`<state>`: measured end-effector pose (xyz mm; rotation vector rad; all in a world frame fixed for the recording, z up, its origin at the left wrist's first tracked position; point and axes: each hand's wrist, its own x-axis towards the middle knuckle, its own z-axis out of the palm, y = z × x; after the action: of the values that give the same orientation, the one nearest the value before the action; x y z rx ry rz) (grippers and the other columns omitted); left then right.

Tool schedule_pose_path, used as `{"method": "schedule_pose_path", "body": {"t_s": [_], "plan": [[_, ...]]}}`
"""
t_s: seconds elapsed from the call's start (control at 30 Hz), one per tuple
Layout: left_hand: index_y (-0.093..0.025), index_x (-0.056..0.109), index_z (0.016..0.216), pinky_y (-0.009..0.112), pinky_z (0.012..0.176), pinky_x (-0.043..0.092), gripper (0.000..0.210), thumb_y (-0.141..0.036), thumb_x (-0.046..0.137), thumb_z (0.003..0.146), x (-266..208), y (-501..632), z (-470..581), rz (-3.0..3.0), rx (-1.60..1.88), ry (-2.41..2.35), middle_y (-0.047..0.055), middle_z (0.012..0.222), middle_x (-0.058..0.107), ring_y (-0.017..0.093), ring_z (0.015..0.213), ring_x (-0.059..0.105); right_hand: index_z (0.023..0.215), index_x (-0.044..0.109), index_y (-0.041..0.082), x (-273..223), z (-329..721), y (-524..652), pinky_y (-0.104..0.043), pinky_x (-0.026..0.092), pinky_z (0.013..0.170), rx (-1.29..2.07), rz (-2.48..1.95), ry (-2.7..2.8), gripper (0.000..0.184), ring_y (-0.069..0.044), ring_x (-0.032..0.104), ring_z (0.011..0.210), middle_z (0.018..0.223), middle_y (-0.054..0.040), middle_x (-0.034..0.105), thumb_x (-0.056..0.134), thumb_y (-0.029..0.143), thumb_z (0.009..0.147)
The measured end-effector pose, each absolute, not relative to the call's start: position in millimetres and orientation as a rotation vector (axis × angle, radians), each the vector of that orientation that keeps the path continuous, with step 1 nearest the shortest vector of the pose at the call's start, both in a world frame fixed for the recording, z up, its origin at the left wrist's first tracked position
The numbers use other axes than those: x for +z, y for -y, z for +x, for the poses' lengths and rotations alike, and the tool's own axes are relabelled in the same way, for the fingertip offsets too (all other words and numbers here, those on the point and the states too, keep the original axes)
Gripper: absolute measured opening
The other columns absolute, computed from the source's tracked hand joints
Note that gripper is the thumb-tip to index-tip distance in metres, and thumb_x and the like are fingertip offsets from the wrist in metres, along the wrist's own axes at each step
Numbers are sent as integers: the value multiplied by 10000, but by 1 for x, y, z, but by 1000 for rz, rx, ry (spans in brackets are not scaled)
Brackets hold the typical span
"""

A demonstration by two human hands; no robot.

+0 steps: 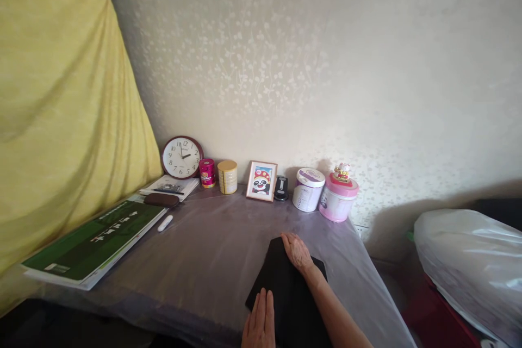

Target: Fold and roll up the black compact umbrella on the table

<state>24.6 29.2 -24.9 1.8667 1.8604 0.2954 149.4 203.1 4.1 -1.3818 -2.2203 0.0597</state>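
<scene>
The person's right hand (297,250) lies flat, palm down, on a black cloth (287,293) — fingers stretched out and together, pressing rather than pinching, so its grip is fully open and closed on nothing. The left hand (260,322) rests the same way on the cloth's near left edge, fingers straight and pointing away from the person, its grip likewise spread flat with nothing held in it. The cloth lies on the grey surface (212,250) under both hands, its far corner just past the right fingertips and its near part running out of the bottom of the view.

Well beyond the right hand, against the wall, stand a pink-lidded jar (338,198) with a small figurine (342,172) on top, a white tub (308,190) touching it on the left, a small dark object (281,188) (too small to tell what it is) and a framed panda picture (261,180). Farther to the left of the hands — and well apart from them — are a yellow tin (227,176), a small red tin (207,172), a round wall clock (181,156) leaning on the wall, a dark case (161,199), a white marker (165,223) and a large green book (95,242). A yellow curtain (61,109) hangs behind the book. To the right of the right arm, off the surface, sits a plastic bag (473,261).
</scene>
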Motion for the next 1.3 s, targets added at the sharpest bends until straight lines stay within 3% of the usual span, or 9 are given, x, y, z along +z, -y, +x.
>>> {"method": "schedule_pose_path", "body": {"t_s": [0.2, 0.3, 0.47, 0.7, 0.9, 1.17, 1.3], "plan": [[-167, 155, 1378, 327, 1079, 268, 666, 10, 238, 742, -25, -26, 21, 1912, 296, -1837, 37, 1470, 173, 181, 1352, 190, 967, 606, 183, 8, 204, -173, -363, 462, 861, -70, -1596, 1853, 279, -213, 623, 937, 954, -82, 677, 370, 304, 880], [-166, 109, 1385, 344, 1069, 274, 752, 45, 265, 680, -21, -23, 20, 1937, 289, -1818, 35, 1481, 134, 184, 1361, 168, 923, 607, 211, 3, 231, -141, -318, 500, 702, 7, -1714, 1716, 298, -191, 658, 760, 911, -76, 677, 362, 372, 871], [-139, 88, 1395, 332, 1067, 256, 788, 53, 272, 653, -8, -18, 19, 1948, 272, -1797, 54, 1491, 107, 185, 1366, 155, 877, 621, 225, -7, 244, -102, -299, 498, 629, 228, -1799, 1710, 320, -180, 652, 631, 772, -41, 686, 417, 466, 830], [-147, 69, 1393, 353, 1082, 219, 828, 26, 318, 623, 3, -11, 18, 1927, 309, -1799, 48, 1494, 76, 199, 1373, 121, 770, 645, 239, 3, 241, -83, -304, 496, 625, 252, -1826, 1673, 321, -210, 660, 679, 710, -37, 690, 443, 486, 805], [-166, 1, 1382, 340, 1099, 182, 958, 59, 391, 537, 5, -13, 23, 1891, 212, -1818, 47, 1495, 11, 219, 1380, 69, 706, 629, 227, 23, 229, -77, -262, 458, 537, 414, -1753, 1616, 362, -183, 621, 594, 647, -12, 668, 444, 529, 784], [-193, -37, 1375, 337, 1093, 197, 947, 78, 387, 573, 0, -16, 25, 1867, 176, -1828, 53, 1497, -3, 235, 1378, 78, 880, 668, 167, 38, 204, -76, -310, 515, 657, 991, -1531, 1424, 415, -244, 641, 782, 795, -42, 692, 597, 520, 673], [-161, -27, 1379, 327, 1091, 206, 959, 80, 397, 553, 4, -16, 27, 1907, 101, -1860, 70, 1494, -8, 233, 1377, 80, 895, 667, 164, 49, 181, -88, -326, 517, 655, 1019, -1408, 1449, 408, -245, 633, 767, 778, -43, 689, 610, 505, 678]]}}
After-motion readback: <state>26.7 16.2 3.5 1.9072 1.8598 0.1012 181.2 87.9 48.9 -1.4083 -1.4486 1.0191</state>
